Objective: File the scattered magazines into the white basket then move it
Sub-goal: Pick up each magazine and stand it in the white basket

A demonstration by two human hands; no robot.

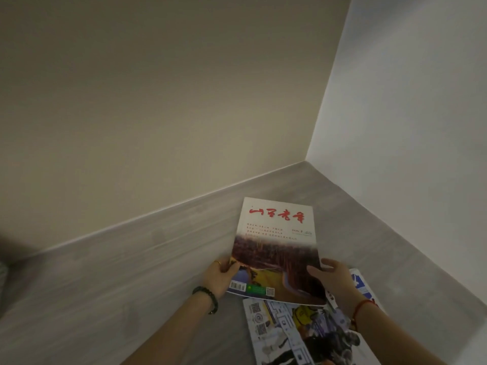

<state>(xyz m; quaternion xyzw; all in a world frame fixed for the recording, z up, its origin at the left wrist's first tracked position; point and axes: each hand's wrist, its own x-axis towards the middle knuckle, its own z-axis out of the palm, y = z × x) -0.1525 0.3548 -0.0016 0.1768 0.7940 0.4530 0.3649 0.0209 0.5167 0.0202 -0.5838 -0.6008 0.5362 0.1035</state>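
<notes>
A magazine with red title characters and a dark red landscape cover [275,243] is held up above the grey floor. My left hand [220,276] grips its lower left corner, thumb on the cover. My right hand [333,279] holds its lower right edge, fingers spread over the cover. Below it a second magazine with a busy white, yellow and purple cover [297,335] lies flat on the floor. The corner of a third, blue-and-white magazine [365,284] shows behind my right wrist. The white basket is out of sight.
The grey wood-look floor [131,272] runs into a corner where a beige wall [158,101] meets a white wall [408,127]. A dark blurred shape sits at the far left edge [5,259].
</notes>
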